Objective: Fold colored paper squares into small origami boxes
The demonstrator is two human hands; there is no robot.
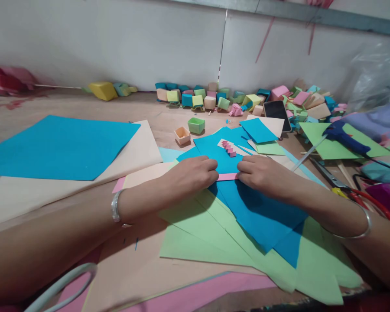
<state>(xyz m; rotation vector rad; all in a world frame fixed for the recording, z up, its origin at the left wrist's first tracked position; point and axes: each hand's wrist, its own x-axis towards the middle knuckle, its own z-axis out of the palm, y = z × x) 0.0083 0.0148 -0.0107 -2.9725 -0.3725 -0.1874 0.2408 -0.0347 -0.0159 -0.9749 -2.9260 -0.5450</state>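
A narrow pink paper strip [228, 177] is stretched level between my two hands, above blue paper sheets [263, 216]. My left hand [199, 172] pinches its left end, and my right hand [253, 172] pinches the other end. Both sets of fingers are closed, and the fingertips are partly hidden behind the knuckles. Just beyond the strip lies a small zigzag-folded pink paper piece [229, 148] on a pale paper scrap. Farther off stand two little paper boxes, one green [196, 125] and one peach [182, 135]. Light green sheets [201, 242] spread out beneath the blue ones.
Several small coloured paper boxes [198, 99] line the wall. At the right lie a phone [277, 115], a blue glue gun [344, 136] and scissors [331, 173] with red handles. A large blue sheet [58, 147] covers the left side. A white cable loop [68, 281] hangs at bottom left.
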